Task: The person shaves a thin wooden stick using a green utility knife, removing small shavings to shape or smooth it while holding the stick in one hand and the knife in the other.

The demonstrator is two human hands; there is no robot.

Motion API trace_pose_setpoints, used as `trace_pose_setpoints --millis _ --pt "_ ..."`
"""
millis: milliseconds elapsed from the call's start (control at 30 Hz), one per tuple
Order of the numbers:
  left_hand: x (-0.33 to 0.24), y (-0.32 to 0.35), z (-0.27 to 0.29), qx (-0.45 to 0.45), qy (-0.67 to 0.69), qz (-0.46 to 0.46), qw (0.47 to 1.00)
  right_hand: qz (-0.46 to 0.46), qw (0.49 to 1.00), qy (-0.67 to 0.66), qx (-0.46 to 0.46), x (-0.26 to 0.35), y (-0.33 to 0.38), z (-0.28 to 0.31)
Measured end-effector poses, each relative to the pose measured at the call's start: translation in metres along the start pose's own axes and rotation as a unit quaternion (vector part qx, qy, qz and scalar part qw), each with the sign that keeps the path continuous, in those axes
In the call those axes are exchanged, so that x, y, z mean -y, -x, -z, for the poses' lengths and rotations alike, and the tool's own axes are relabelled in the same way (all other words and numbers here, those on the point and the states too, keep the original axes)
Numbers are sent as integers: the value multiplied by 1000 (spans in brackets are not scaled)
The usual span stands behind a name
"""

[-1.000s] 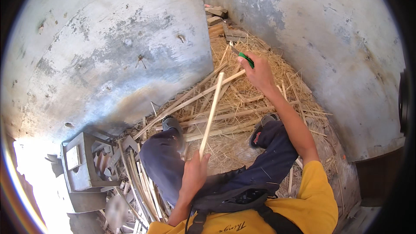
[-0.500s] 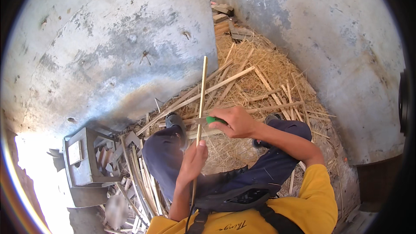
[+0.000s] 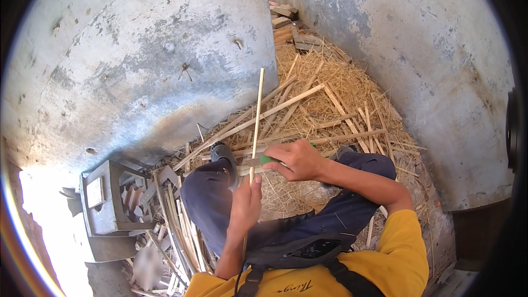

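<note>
Pouch (image 3: 311, 248): black, worn at the waist; strip's lower end is lost to view near it, can't check for a snag on the straps.
Left hand (image 3: 246, 209): wrapped round the strip, thumb laid along it, just below the blade. Main hazard: a slip toward the body puts the thumb in the cut line.
Right hand (image 3: 300, 160): clenched round the green handle, forearm coming across from the right. Too much force, or a stubborn knot, could make it jump.
Knife (image 3: 268, 159): blade lies across the strip; can't tell which way the edge faces or whether it bites.
Wood strip (image 3: 257, 115): stands nearly upright between the knees, top end free. Held only low, so it could twist or flex under side load; running grain could split it off-line.
Left knee (image 3: 204, 198): close beside the strip, exposed if the blade overshoots left.
Left shoe (image 3: 223, 155): just beyond the blade, near loose sticks (image 3: 291, 102) that could roll if the foot shifts.
Straw (image 3: 319, 66): deep litter past the feet; a dropped knife would be hard to spot.
</note>
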State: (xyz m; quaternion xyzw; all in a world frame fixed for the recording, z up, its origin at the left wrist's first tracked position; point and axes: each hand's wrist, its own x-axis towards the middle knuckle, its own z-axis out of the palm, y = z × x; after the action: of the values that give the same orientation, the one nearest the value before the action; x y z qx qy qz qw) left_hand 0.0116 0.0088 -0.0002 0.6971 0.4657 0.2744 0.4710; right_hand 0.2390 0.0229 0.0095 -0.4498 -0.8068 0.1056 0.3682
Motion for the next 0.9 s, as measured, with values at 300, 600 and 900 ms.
trace_pose_setpoints --millis 300,600,900 --pt "-2 6 1 -23 -60 -5 998 8 998 54 -33 -3 2 -3" --pt "14 45 -5 39 -89 9 995 -225 955 124 -149 -123 -24 64" --pt "18 20 5 31 -19 15 999 -168 970 -54 -166 -88 -11 52"
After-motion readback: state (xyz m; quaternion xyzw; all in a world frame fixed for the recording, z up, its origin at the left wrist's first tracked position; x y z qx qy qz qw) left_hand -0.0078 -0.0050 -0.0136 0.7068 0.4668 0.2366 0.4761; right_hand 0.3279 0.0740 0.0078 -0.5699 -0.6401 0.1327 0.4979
